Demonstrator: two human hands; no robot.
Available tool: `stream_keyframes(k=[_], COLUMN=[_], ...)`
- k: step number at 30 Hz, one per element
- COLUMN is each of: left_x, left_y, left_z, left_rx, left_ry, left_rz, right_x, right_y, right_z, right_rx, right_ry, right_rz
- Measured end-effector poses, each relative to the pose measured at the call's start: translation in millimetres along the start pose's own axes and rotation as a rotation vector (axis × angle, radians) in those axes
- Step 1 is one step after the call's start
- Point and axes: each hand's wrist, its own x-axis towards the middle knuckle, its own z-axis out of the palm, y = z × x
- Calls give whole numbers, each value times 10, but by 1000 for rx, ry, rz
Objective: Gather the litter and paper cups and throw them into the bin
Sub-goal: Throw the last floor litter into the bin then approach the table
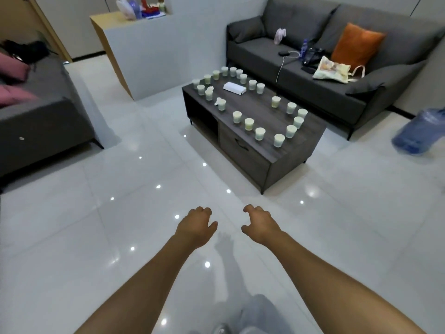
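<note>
Several white paper cups stand around the edge of a dark wooden coffee table, some with crumpled paper stuffed in or beside them. A white flat box lies near the table's far end. My left hand and my right hand hang over the white tiled floor, well short of the table, fingers loosely curled and holding nothing. No bin is in view.
A grey sofa with an orange cushion, a tote bag and small items stands behind the table. Another grey sofa sits at the left. A blue water jug stands right. A white counter rises behind.
</note>
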Motion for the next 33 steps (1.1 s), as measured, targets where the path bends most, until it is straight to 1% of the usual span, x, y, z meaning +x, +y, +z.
stream_keyframes(k=[3,8,13,17,22,28,33], left_x=[716,2024,3173,3913,4884,6250,7214], left_y=[-14,40,93,-34,-460,-1156,-1529], left_z=[-186,-544,-981,-1275,-1600,-2194,-2657], left_rx=[15,3,-14,-50,-68,-55,-44], left_ry=[2,-10,-41,-43,-75,-93,-117], left_rz=[22,15,-24,-57,-104,-106,-72], right_x=[655,1916,3080,3928,5045,6414,7340], right_y=[-20,-60,-209,-433,-869,-1495,-1992], right_z=[-270,-862,-1607,-2038,-2280,-2519,-2674], right_rx=[28,21,-5,-44,-58,-14,56], right_ry=[-3,-3,-28,-42,-93,-79,-62], right_rz=[28,6,-12,-42,-61,-38,-12])
